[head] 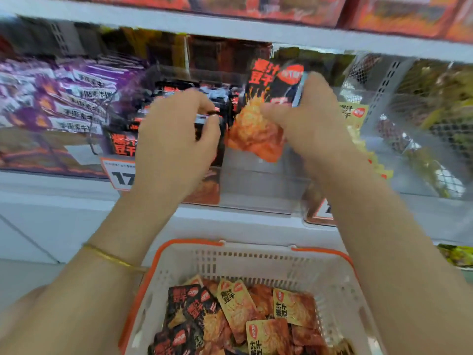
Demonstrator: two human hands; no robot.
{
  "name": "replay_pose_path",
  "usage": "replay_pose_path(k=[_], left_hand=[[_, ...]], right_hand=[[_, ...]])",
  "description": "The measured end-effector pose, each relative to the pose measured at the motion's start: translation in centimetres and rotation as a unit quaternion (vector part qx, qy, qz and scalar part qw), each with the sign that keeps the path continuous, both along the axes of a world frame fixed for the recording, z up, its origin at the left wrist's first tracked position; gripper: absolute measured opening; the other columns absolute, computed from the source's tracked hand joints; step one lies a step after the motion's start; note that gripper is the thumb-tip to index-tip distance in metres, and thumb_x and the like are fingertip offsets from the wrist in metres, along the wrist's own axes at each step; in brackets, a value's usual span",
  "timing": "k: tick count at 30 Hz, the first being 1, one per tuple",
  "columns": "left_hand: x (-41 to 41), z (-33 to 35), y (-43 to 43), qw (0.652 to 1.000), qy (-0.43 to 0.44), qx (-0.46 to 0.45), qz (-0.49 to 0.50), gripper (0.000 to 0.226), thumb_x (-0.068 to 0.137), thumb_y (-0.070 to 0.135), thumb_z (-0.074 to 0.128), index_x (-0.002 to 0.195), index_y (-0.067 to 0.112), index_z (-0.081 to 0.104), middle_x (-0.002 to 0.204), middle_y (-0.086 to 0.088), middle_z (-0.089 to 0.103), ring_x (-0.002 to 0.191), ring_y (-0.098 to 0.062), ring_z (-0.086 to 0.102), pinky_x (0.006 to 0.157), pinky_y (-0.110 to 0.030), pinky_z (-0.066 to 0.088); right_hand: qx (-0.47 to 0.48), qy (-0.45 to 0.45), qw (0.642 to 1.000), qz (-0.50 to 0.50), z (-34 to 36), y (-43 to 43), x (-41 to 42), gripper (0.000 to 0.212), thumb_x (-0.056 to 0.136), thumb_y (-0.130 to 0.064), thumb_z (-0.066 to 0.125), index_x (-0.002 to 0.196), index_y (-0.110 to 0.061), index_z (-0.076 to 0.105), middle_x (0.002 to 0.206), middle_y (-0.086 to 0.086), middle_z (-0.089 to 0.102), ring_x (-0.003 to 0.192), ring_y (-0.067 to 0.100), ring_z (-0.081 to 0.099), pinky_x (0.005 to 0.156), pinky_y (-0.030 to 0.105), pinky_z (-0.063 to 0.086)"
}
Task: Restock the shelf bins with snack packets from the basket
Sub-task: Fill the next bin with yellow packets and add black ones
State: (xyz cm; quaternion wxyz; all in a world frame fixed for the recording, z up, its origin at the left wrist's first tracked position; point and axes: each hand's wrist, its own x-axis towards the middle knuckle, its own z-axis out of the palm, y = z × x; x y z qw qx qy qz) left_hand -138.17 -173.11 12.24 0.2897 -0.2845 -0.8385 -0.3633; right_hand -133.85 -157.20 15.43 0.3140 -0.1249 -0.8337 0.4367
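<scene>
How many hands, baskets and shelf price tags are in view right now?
Hands: 2, left hand pinching a low black packet, right hand gripping a raised black packet.
Baskets: 1, the white basket.
Price tags: 2, left price tag, right price tag partly behind the forearm.
Total: 5.

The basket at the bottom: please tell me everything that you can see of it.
The basket is white plastic as it looks, with slotted walls and an orange rim. It sits below the shelf, open side up, its near part cut off by the frame. Black and yellow snack packets lie loose in it. What bears it cannot be seen.
</scene>
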Motion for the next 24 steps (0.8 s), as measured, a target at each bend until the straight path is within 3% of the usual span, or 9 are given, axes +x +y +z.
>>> replay_pose_path(k=[2, 5, 9, 13, 19, 24], left_hand=[[-1.8, -0.2, 0.5, 0.992, 0.042, -0.106, 0.046, 0.033, 0.091, 0.036, 0.038, 0.101, 0.016, 0.063, 0.102, -0.004, 0.065, 0.101, -0.029, 0.055, 0.083, -0.038, 0.039], [-3.0, -1.9, 1.0, 0.981, 0.053, -0.177, 0.063, 0.043, 0.097, 0.040, 0.024, 0.095, 0.018, 0.062, 0.104, 0.000, 0.065, 0.105, -0.026, 0.056, 0.091, -0.040, 0.034], [-4.4, -4.0, 1.0, 0.978, 0.075, -0.186, 0.058, 0.049, 0.098, 0.039, 0.026, 0.109, 0.013, 0.066, 0.111, -0.005, 0.066, 0.108, -0.028, 0.059, 0.101, -0.047, 0.034], [-4.6, -4.2, 1.3, 0.979, 0.089, -0.174, 0.052, 0.048, 0.097, 0.038, 0.028, 0.105, 0.012, 0.068, 0.109, -0.005, 0.068, 0.105, -0.027, 0.061, 0.100, -0.046, 0.035], [-4.9, -4.6, 1.3, 0.978, 0.112, -0.165, 0.058, 0.048, 0.098, 0.037, 0.029, 0.099, 0.013, 0.070, 0.106, -0.005, 0.069, 0.102, -0.027, 0.061, 0.100, -0.043, 0.034], [-4.9, -4.6, 1.2, 0.977, 0.117, -0.167, 0.067, 0.049, 0.099, 0.039, 0.026, 0.100, 0.014, 0.068, 0.104, -0.003, 0.068, 0.099, -0.028, 0.060, 0.095, -0.041, 0.033]], right_hand=[[0.075, -0.046, 0.994, -0.068, -0.4, 1.2, -4.5, 0.036, 0.081, -0.014, 0.068, 0.113, -0.007, 0.053, 0.102, 0.002, 0.059, 0.095, 0.017, 0.054, 0.081, 0.030, 0.042], [0.103, -0.154, 0.973, -0.139, -3.7, 4.1, -10.8, 0.036, 0.080, -0.012, 0.066, 0.115, -0.010, 0.059, 0.116, 0.010, 0.064, 0.110, 0.025, 0.059, 0.081, 0.030, 0.045], [0.019, -0.218, 0.970, -0.110, -6.6, 5.7, -14.8, 0.043, 0.080, -0.016, 0.072, 0.120, -0.007, 0.059, 0.119, 0.011, 0.063, 0.111, 0.026, 0.059, 0.084, 0.028, 0.044], [0.060, -0.209, 0.967, -0.136, -8.5, 6.4, -16.0, 0.044, 0.078, -0.029, 0.074, 0.117, -0.014, 0.059, 0.115, 0.010, 0.066, 0.109, 0.029, 0.061, 0.087, 0.034, 0.047], [0.007, -0.198, 0.972, -0.130, -9.5, 5.7, -17.5, 0.047, 0.084, -0.025, 0.071, 0.122, -0.006, 0.048, 0.124, 0.013, 0.060, 0.115, 0.030, 0.055, 0.090, 0.034, 0.043], [-0.048, -0.248, 0.959, -0.129, -10.0, 5.4, -18.5, 0.058, 0.077, -0.025, 0.077, 0.121, -0.002, 0.049, 0.122, 0.017, 0.059, 0.110, 0.030, 0.060, 0.090, 0.038, 0.051]])
